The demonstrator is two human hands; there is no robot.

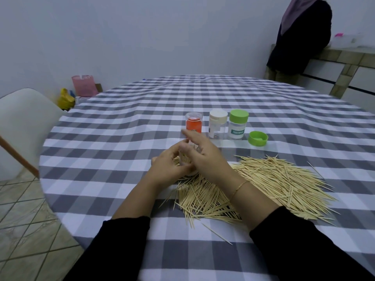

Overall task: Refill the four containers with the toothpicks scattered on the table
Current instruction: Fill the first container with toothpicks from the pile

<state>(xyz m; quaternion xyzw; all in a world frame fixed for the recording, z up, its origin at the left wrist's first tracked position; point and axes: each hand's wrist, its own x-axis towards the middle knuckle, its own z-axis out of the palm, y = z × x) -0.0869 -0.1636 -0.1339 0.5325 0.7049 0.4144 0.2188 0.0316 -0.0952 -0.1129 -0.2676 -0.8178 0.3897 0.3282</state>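
The left hand holds a small jar; the right hand, fingers loose, feeds toothpicks. A tipped jar would spill them.

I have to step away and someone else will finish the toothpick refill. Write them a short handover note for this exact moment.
Left hand grips a clear container, mostly hidden, that already holds some toothpicks. Right hand hovers over it, fingers relaxed; whether it holds any toothpicks cannot be told.
Behind the hands stand three capped containers: orange container, cream-lid container, green-lid container marked TOOTHPICK. A loose green lid lies to its right.
Done: filling of the first container begun.
Left: nearly everything; the big toothpick pile lies on the checked tablecloth.
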